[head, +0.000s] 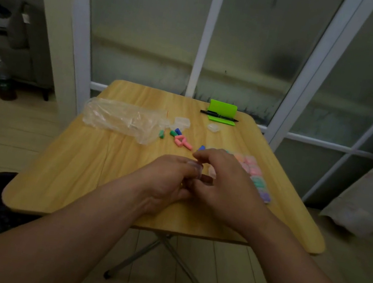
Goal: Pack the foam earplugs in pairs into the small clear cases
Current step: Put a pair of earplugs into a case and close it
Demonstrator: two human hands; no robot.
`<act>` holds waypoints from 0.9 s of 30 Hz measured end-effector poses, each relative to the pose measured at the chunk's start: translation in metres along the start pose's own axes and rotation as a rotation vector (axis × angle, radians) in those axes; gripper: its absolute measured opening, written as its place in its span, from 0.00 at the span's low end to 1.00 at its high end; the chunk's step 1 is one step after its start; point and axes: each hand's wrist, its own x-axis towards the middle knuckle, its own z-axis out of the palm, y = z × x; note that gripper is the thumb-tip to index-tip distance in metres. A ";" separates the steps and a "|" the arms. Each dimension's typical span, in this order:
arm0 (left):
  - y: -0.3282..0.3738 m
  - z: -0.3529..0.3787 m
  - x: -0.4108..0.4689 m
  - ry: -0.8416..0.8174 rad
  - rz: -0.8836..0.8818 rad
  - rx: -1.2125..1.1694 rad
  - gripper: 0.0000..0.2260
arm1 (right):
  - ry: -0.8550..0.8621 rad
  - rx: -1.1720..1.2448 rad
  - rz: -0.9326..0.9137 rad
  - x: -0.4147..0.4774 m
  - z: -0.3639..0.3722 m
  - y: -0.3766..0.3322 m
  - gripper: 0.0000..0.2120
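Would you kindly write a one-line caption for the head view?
Left hand and right hand hold a clear case over the table, loose earplugs and filled cases nearby.

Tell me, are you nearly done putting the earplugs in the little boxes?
Well along. A row of filled cases lies at the right. Both the left hand and right hand hold one clear case now. Still left: loose earplugs by the plastic bag and empty cases behind them.
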 end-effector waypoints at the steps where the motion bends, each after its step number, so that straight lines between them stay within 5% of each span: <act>1: -0.001 0.003 0.000 -0.005 0.006 0.014 0.09 | 0.001 -0.013 -0.003 -0.001 -0.002 0.001 0.23; 6: -0.003 0.017 -0.002 -0.070 0.014 0.048 0.11 | 0.007 -0.048 -0.011 -0.007 -0.021 0.015 0.16; 10: 0.008 0.019 0.001 0.093 0.022 0.024 0.08 | 0.062 -0.054 0.102 -0.014 -0.047 0.046 0.17; 14: 0.015 0.009 0.006 0.216 0.047 0.020 0.14 | -0.017 -0.096 0.168 -0.022 -0.058 0.068 0.19; 27: 0.015 0.000 0.014 0.272 0.080 0.012 0.14 | -0.249 -0.279 0.161 -0.019 -0.046 0.070 0.17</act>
